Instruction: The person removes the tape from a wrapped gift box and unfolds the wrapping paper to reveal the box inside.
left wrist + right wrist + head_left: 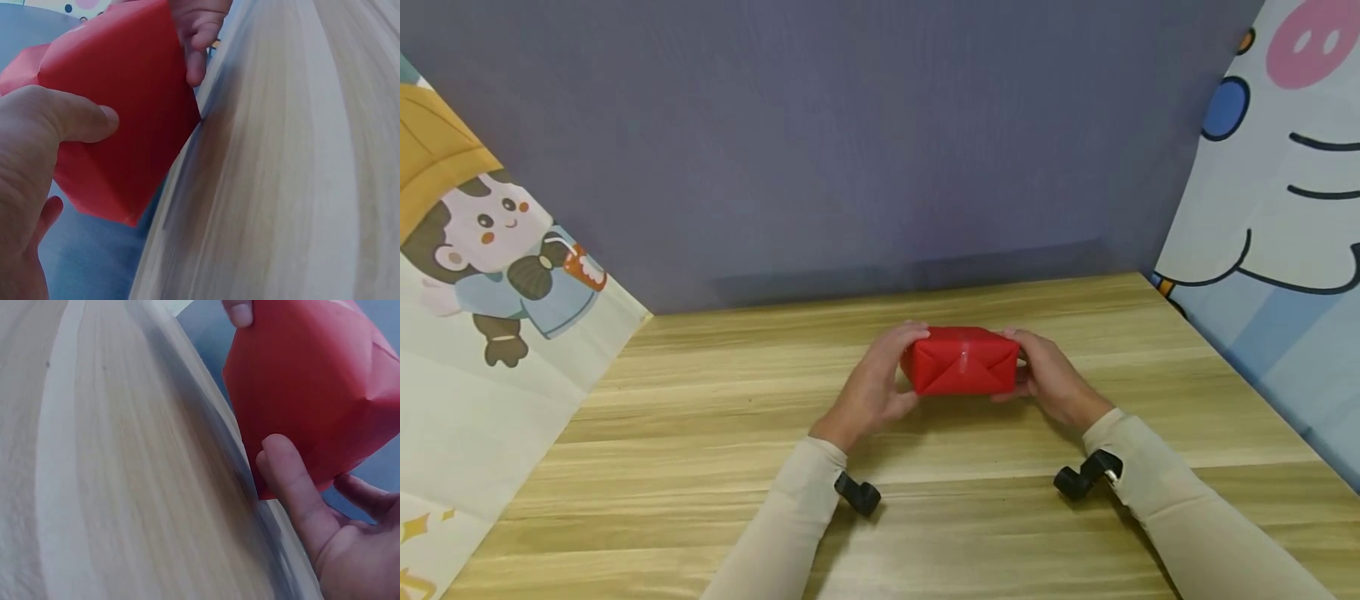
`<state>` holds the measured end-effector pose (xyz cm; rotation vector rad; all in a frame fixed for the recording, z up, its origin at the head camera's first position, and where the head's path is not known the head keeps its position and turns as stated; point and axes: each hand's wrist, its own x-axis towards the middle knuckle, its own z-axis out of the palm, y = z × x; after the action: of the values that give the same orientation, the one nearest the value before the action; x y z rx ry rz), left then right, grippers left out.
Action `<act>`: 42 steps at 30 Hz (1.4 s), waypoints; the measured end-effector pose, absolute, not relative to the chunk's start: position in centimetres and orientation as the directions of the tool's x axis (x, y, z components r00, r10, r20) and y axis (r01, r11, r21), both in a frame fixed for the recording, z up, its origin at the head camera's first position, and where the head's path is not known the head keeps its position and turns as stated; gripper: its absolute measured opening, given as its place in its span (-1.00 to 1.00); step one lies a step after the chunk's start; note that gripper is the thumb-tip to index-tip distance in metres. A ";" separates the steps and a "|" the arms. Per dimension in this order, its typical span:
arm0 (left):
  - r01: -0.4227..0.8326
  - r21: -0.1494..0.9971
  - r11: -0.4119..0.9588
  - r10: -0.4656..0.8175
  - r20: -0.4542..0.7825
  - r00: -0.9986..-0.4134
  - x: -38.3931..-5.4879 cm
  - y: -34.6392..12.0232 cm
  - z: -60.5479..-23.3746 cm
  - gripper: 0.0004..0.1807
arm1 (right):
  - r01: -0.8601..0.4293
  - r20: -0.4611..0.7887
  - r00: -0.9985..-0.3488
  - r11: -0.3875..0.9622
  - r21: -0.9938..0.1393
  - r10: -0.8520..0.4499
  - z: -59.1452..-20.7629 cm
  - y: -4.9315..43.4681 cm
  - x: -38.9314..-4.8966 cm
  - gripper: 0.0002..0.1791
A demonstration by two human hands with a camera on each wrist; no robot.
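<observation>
A box wrapped in red paper (964, 367) is held between both hands over the far middle of the table. Its folded end, with a strip of clear tape, faces me in the head view. My left hand (874, 382) grips the left side, fingers over the top edge and thumb low. In the left wrist view that thumb lies along the red paper (134, 156). On the opposite side my right hand (1054, 379) holds the box, its thumb against a red face in the right wrist view. Part of the right fingers is hidden behind the box.
The wood-grain table (700, 467) reaches back to a dark grey-blue wall (820, 142). Cartoon-printed panels stand at the left (535, 400) and the right (1262, 225). Small black devices sit on the left wrist (859, 493) and the right wrist (1088, 475).
</observation>
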<state>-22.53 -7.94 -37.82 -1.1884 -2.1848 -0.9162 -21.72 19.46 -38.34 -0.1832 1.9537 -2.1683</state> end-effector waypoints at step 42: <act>0.087 0.992 0.089 0.277 0.060 -0.959 -21.7 -8.2 -36.8 -0.33 | -0.072 0.110 -0.980 -0.226 -0.971 -0.163 -38.6 18.8 -21.1 -0.63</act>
<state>-21.73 -8.20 -36.83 -0.4086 -2.4187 -2.1845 -21.14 18.84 -38.57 -0.2910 1.9163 -2.3974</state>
